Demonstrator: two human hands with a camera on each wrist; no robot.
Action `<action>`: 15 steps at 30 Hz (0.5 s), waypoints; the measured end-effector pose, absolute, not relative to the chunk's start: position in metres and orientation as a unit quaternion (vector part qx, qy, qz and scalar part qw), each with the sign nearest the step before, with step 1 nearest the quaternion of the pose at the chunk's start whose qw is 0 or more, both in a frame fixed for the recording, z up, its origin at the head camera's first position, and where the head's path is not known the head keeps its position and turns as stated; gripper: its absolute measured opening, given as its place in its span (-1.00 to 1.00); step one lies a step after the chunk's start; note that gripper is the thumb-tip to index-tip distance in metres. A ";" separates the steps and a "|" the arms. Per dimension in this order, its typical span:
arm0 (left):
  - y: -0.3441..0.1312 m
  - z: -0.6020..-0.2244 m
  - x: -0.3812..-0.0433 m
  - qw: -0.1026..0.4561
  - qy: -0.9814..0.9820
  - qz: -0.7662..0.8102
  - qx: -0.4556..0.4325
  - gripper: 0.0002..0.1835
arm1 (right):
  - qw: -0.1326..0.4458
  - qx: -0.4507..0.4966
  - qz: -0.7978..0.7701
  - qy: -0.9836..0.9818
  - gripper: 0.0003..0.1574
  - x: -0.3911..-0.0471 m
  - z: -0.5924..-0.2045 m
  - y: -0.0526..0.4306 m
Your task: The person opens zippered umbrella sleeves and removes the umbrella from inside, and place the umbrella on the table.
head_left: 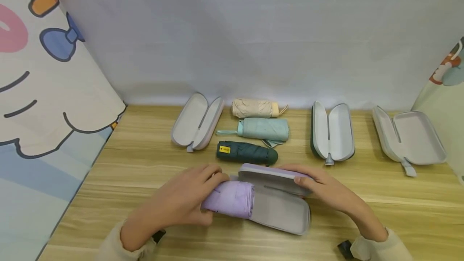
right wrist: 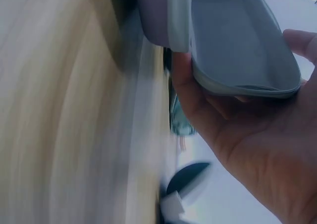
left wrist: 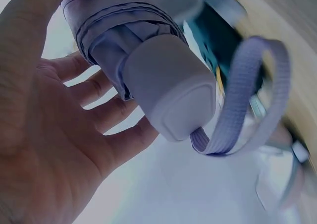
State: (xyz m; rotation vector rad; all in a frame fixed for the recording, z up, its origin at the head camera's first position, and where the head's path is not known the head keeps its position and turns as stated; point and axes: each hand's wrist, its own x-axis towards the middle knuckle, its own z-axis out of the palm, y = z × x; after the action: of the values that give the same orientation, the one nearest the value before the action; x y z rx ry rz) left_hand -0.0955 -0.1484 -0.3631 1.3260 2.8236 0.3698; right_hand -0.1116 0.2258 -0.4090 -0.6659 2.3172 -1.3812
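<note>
In the head view my left hand [head_left: 181, 194] grips a folded lilac umbrella [head_left: 233, 199] that lies over the left end of an open, grey-lined case [head_left: 284, 214]. The left wrist view shows the umbrella's pale handle [left wrist: 171, 85] and its looped wrist strap [left wrist: 240, 95], with the fingers curved around the far side. My right hand [head_left: 330, 188] holds the right end of the case's lilac-backed half, thumb over its edge and fingers behind. From the right wrist, the grey lining [right wrist: 233, 35] shows above the palm. The other half of the case lies low over the table.
Behind the hands lie a dark green umbrella [head_left: 244, 153], a mint umbrella [head_left: 266, 128] and a beige umbrella [head_left: 251, 108]. One open case [head_left: 188, 126] stands to their left; a green-edged case [head_left: 341, 132] and a wider case [head_left: 418, 136] stand to their right. A pale curtain [head_left: 253, 31] hangs behind.
</note>
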 end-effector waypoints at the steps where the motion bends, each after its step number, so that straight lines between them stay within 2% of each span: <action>1: -0.152 -0.363 -0.097 -0.001 0.901 0.121 0.417 -0.20 | 0.176 -0.233 -0.486 0.824 -0.52 -0.111 -0.408 0.230; 8: -0.177 -0.367 -0.114 -0.010 0.909 0.144 0.391 -0.20 | 0.156 -0.198 -0.470 0.846 -0.51 -0.103 -0.402 0.264; 15: -0.201 -0.382 -0.135 0.016 0.924 0.148 0.351 -0.18 | 0.123 -0.146 -0.459 0.868 -0.47 -0.088 -0.403 0.307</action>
State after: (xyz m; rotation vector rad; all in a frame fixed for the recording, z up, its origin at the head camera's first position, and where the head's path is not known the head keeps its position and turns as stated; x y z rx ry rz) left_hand -0.1351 -0.2013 -0.3815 1.0921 2.8743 0.4611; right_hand -0.0876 0.3066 -0.4026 -0.4263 2.5302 -1.3385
